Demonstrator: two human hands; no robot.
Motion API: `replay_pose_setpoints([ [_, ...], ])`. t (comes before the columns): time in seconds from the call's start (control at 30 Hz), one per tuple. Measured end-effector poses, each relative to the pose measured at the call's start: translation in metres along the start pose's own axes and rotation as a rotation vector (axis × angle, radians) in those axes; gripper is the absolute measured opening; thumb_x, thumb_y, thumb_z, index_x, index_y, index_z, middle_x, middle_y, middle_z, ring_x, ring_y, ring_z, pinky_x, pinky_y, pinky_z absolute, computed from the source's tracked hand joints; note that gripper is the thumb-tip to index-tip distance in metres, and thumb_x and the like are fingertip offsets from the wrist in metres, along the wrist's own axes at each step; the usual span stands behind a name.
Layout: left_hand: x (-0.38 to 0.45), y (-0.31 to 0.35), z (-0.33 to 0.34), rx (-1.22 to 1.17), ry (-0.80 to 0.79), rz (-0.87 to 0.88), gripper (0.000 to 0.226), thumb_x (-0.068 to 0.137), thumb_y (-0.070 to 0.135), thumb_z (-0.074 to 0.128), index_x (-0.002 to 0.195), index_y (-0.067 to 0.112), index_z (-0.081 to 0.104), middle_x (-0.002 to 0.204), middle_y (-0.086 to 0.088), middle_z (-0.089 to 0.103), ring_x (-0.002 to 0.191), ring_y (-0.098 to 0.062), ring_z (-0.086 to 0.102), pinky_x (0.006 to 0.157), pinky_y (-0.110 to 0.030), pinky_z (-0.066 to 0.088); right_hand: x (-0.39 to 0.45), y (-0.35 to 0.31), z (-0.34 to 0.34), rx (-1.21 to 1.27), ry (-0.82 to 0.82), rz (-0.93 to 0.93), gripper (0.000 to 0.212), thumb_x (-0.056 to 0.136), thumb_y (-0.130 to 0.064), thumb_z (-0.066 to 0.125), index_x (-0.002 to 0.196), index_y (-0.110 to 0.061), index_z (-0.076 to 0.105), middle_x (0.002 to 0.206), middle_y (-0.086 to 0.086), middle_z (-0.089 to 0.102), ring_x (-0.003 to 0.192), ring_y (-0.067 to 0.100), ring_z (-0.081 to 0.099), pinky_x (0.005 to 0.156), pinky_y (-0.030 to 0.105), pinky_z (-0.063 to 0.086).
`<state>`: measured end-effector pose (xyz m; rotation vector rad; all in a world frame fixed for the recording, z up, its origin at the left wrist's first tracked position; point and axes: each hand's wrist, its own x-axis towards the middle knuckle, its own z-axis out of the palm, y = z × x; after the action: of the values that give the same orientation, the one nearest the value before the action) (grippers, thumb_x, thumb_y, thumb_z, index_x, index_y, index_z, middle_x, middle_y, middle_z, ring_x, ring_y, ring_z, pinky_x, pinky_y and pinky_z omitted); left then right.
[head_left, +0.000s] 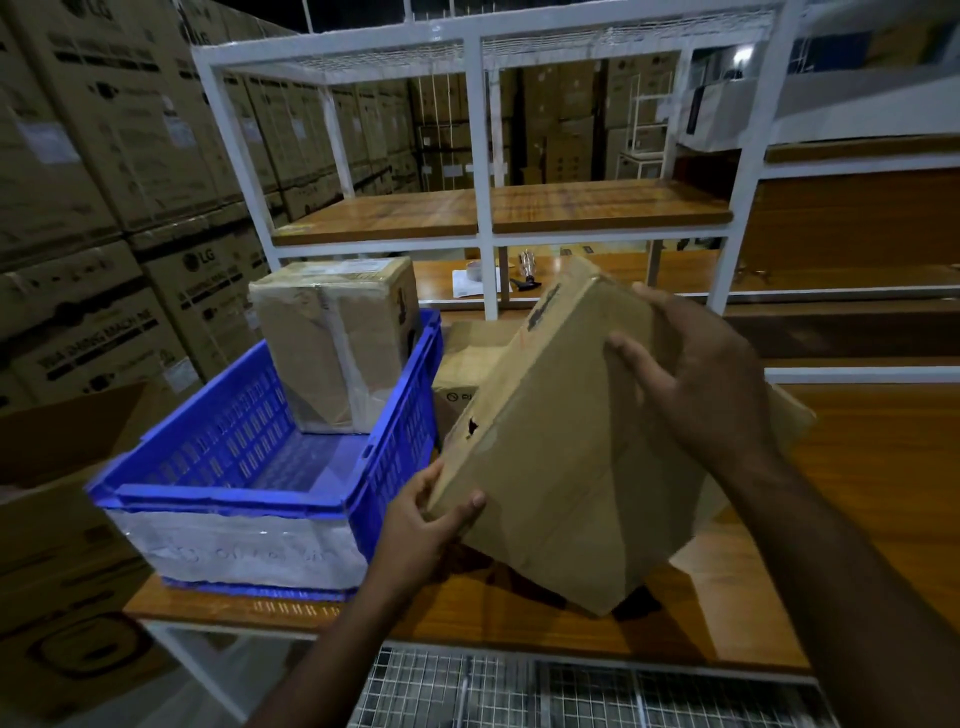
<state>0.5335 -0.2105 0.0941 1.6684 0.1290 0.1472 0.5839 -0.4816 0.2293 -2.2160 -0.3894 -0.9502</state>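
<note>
Wire mesh (519, 691) runs along the bottom edge below our forearms, just under the wooden tabletop (857, 467). Above that top we hold a flat cardboard box (561, 467), tilted steeply, just to the right of the blue crate (234, 493). Our left hand (431, 525) grips its lower left corner, thumb on the upper face and fingers curled underneath. Our right hand (696, 379) clasps the upper right edge, with its fingers wrapped over the side. The box's lowest corner seems to touch the wood, though the shadow there makes this hard to tell. A taped parcel (337, 353) stands upright in the crate's far end. Behind it rises a white rack (480, 156), and stacked cartons (104, 156) fill the left.
</note>
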Motion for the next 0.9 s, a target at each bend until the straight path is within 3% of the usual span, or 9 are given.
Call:
replay_pose_setpoints([
  [0.1,-0.003,-0.004,-0.002,0.062,-0.073,-0.025,0.084,0.071,0.046,0.081,0.144,0.022,0.049,0.128,0.0,0.062,0.1,-0.009,0.07,0.069,-0.025,0.06,0.005,-0.021,0.007,-0.094,-0.106,-0.072,0.059,0.091,-0.048,0.058,0.142,-0.02,0.049,0.136,0.006,0.059,0.122,0.021,0.055,0.098,0.043,0.048],
  [0.17,-0.001,-0.005,-0.006,0.285,-0.035,0.003,0.086,0.071,0.052,0.081,0.145,0.022,0.05,0.136,-0.004,0.06,0.116,-0.018,0.064,0.087,-0.039,0.06,0.002,-0.033,0.015,-0.148,-0.15,-0.142,0.059,0.09,-0.043,0.063,0.143,-0.022,0.048,0.141,0.003,0.057,0.128,0.021,0.052,0.103,0.043,0.042],
  [0.27,0.002,0.005,-0.011,0.516,0.076,0.133,0.105,0.07,0.059,0.08,0.157,0.025,0.031,0.162,-0.001,0.031,0.148,-0.022,0.033,0.117,-0.049,0.036,-0.006,-0.048,0.029,-0.196,-0.222,-0.242,0.063,0.086,-0.04,0.071,0.143,-0.023,0.049,0.143,-0.001,0.056,0.131,0.018,0.051,0.108,0.038,0.034],
  [0.37,0.002,0.023,-0.01,0.499,0.112,0.33,0.106,0.069,0.07,0.078,0.155,0.034,0.027,0.157,0.01,0.038,0.142,-0.011,0.038,0.11,-0.046,0.043,-0.013,-0.057,0.043,-0.243,-0.295,-0.299,0.063,0.088,-0.043,0.069,0.145,-0.025,0.046,0.148,-0.004,0.051,0.137,0.013,0.044,0.113,0.034,0.025],
  [0.47,0.004,0.034,-0.011,0.516,0.216,0.414,0.105,0.07,0.06,0.082,0.154,0.034,0.025,0.152,0.01,0.043,0.137,-0.01,0.043,0.105,-0.047,0.048,-0.018,-0.055,0.051,-0.258,-0.356,-0.3,0.061,0.092,-0.044,0.064,0.146,-0.026,0.045,0.15,-0.005,0.048,0.141,0.011,0.039,0.115,0.03,0.018],
  [0.6,0.011,0.047,-0.016,0.632,0.259,0.538,0.122,0.067,0.069,0.074,0.161,0.032,0.005,0.168,0.012,0.009,0.153,-0.01,0.016,0.117,-0.043,0.032,-0.026,-0.043,0.047,-0.298,-0.35,-0.299,0.059,0.089,-0.045,0.067,0.141,-0.022,0.052,0.145,-0.001,0.054,0.137,0.014,0.046,0.114,0.032,0.024],
  [0.67,0.014,0.059,-0.016,0.689,0.249,0.656,0.118,0.072,0.077,0.065,0.161,0.033,0.002,0.169,0.014,0.001,0.154,-0.006,0.006,0.116,-0.038,0.022,-0.028,-0.036,0.042,-0.303,-0.308,-0.295,0.056,0.087,-0.047,0.067,0.135,-0.02,0.059,0.138,0.002,0.06,0.132,0.017,0.052,0.111,0.036,0.031],
  [0.8,0.025,0.077,-0.013,0.836,0.192,0.863,0.101,0.082,0.07,0.062,0.161,0.025,0.018,0.168,0.011,0.01,0.153,-0.005,0.01,0.118,-0.045,0.026,-0.031,-0.022,0.036,-0.278,-0.156,-0.249,0.052,0.091,-0.053,0.056,0.124,-0.014,0.066,0.127,0.005,0.067,0.123,0.019,0.06,0.113,0.044,0.034],
  [0.9,0.033,0.082,-0.007,0.932,0.152,0.878,0.084,0.084,0.073,0.057,0.151,0.025,0.04,0.157,0.008,0.038,0.148,0.0,0.018,0.116,-0.043,0.03,-0.034,-0.018,0.039,-0.275,-0.1,-0.245,0.05,0.093,-0.051,0.054,0.122,-0.013,0.067,0.126,0.006,0.068,0.122,0.019,0.06,0.114,0.042,0.03],
])
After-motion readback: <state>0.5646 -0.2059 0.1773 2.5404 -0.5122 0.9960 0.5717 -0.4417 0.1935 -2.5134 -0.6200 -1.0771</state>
